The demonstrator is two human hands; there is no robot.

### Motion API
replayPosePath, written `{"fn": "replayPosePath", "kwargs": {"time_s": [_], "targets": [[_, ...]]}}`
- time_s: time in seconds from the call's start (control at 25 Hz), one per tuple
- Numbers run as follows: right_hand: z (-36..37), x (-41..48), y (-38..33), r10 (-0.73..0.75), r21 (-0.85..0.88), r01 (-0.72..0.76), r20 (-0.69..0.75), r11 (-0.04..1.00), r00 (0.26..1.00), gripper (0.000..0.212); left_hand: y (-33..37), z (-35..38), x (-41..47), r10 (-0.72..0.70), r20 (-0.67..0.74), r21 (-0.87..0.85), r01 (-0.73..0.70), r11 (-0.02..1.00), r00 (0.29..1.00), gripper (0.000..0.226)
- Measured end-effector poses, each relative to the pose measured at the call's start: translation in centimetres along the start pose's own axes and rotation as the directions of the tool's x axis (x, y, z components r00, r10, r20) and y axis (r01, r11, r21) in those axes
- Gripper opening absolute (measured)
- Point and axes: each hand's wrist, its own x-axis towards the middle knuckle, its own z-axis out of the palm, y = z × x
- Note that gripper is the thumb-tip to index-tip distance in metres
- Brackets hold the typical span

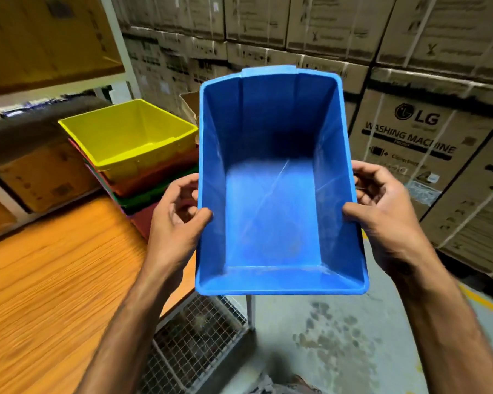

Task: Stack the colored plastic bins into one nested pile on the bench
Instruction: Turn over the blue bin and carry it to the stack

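Observation:
A blue plastic bin (273, 200) hangs in the air in front of me, its open side facing the camera, empty inside. My left hand (177, 220) grips its left rim with the thumb inside the wall. My right hand (382, 211) grips the right rim the same way. To the left, a nested pile stands on the wooden bench (54, 280): a yellow bin (128, 137) on top, an orange-red bin (160, 177) under it, then a green bin (154, 196) and a dark red one (144, 220) at the bottom. The blue bin is right of the pile, past the bench's edge.
Stacked cardboard appliance boxes (427, 155) wall off the back and right. Shelving with cartons (34, 172) stands behind the bench at left. A wire-mesh cage (191, 345) sits under the bench edge, with bare concrete floor (325, 336) beside it.

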Motion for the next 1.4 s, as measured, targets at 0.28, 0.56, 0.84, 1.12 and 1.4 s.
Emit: {"fn": "replayPosePath", "kwargs": {"time_s": [0.28,0.56,0.84,1.12,1.4], "targets": [[-2.3,12.6,-3.4,-0.153,0.082,0.139,0.202,0.987,0.967,0.07,3.8,6.7,6.3,0.121,-0.215,0.003,-0.124,0.992,0.969,0.052],[2.8,22.2,-7.9,-0.296,0.222,0.23,0.342,0.948,0.892,0.069,10.5,5.4,11.8,0.332,-0.338,0.203,-0.276,0.94,0.881,0.05],[14.2,26.3,-8.9,-0.267,0.316,0.117,0.485,0.941,0.833,0.068,11.8,-2.3,15.8,0.362,-0.46,0.272,-0.259,0.927,0.811,0.044],[22.9,30.0,-11.8,0.13,0.057,-0.289,0.799,0.956,0.587,0.065,13.9,-10.0,21.1,-0.005,-0.467,0.073,0.044,0.996,0.884,0.036],[28.6,31.7,-12.3,0.328,-0.177,-0.337,0.821,0.925,0.468,0.036,13.4,-15.0,23.0,-0.382,-0.457,-0.063,0.399,0.915,0.803,0.059]]}}
